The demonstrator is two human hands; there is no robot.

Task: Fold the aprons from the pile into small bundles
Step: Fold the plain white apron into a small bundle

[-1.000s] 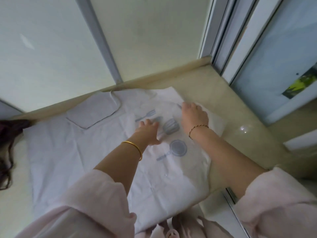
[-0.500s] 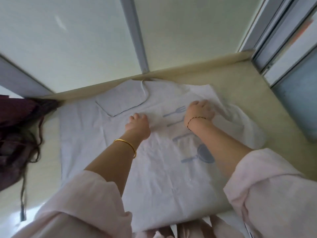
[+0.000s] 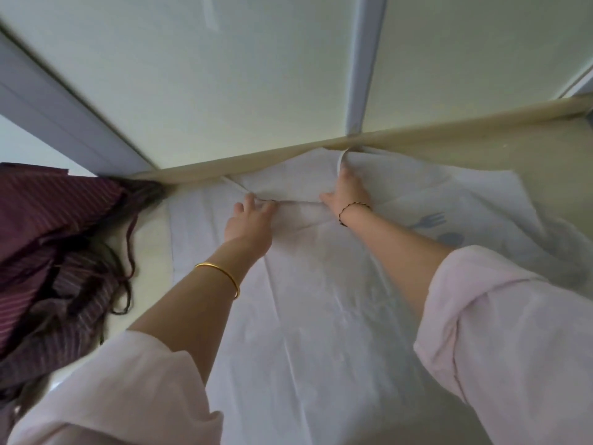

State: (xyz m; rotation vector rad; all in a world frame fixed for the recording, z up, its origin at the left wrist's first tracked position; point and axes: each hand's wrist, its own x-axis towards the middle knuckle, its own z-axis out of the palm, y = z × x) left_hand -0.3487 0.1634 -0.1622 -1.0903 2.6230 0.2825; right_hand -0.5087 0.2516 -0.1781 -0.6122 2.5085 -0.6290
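- Recording the white apron (image 3: 321,300) first: it lies spread flat on the beige surface (image 3: 529,149). Its far edge is near the skirting (image 3: 417,130) and its near end runs down between our two forearms.
- We note that its right side is rumpled and partly lapped over, with a blue fork print (image 3: 430,220) showing there. A pale strap (image 3: 339,159) loops up at the far edge.
- Our left hand (image 3: 248,224) reaches to the far part of the cloth, fingers bent onto a raised ridge of fabric. We read this as a pinch on the apron, though the fingertips are small in view.
- Our right hand (image 3: 348,195) is curled round the far edge just below the strap, with the cloth lifted a little off the surface. A taut crease runs between the two hands.
- Progress, as a judgement: we appear to be starting a fold of this one apron. No finished bundle is visible, so nearly all the folding is left.
- The pile (image 3: 48,252) of maroon striped aprons sits heaped at the left, just beside the white one, with dark ties trailing out. We judge it untouched.
- A gold bangle (image 3: 221,277) sits on the left wrist and a dark bracelet (image 3: 353,210) on the right. The pink sleeves (image 3: 128,396) are pushed up both arms.
- Frosted panels (image 3: 224,75) rise behind the skirting.
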